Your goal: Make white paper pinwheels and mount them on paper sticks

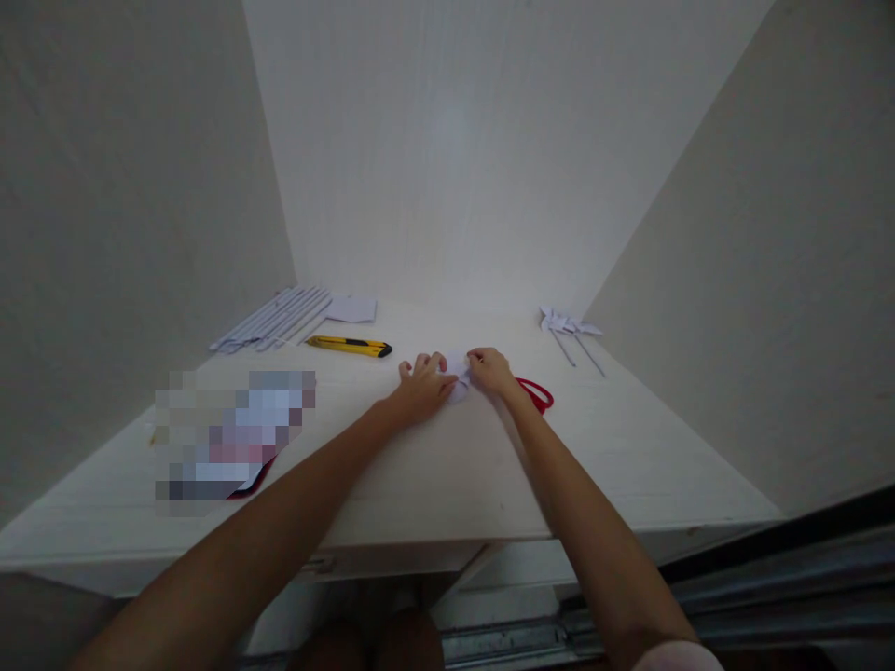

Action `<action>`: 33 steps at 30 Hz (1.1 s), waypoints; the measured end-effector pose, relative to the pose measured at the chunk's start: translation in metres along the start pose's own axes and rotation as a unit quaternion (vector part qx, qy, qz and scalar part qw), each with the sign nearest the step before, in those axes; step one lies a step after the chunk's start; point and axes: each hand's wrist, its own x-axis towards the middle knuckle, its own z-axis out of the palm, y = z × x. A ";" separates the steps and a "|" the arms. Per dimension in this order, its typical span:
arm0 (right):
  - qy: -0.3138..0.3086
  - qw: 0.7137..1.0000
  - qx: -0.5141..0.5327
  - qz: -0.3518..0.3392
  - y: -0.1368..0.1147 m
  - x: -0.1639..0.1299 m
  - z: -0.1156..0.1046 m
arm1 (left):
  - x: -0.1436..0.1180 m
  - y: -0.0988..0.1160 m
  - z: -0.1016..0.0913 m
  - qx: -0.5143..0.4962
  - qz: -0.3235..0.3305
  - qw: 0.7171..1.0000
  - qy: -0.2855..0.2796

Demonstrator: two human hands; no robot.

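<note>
A small folded piece of white paper (458,365) lies on the white table between my hands. My left hand (424,386) rests at its left side, thumb and index finger on the paper and the other fingers curled over the table. With pinched fingertips, my right hand (490,369) holds the paper's right edge. The fold under the fingers is too small to make out. Just right of my right wrist is a red looped handle (537,393), its remainder hidden behind the arm.
A yellow utility knife (350,347) lies left of my hands. Behind it are several rolled paper sticks (276,320) and flat white paper (353,308). Paper pinwheels (568,325) on sticks lie at the back right. A blurred-out flat object (255,438) sits front left. Walls enclose three sides.
</note>
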 end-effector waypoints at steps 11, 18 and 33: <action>-0.021 0.995 0.099 0.005 0.015 0.026 0.010 | 0.008 -0.012 0.000 -0.018 0.012 0.999 -0.028; 0.005 0.983 0.181 -0.031 0.012 0.031 0.007 | 0.009 -0.016 -0.007 -0.009 0.056 0.997 -0.059; -0.063 0.962 0.136 -0.228 0.007 0.019 -0.002 | 0.010 -0.020 -0.015 0.009 0.083 0.994 -0.074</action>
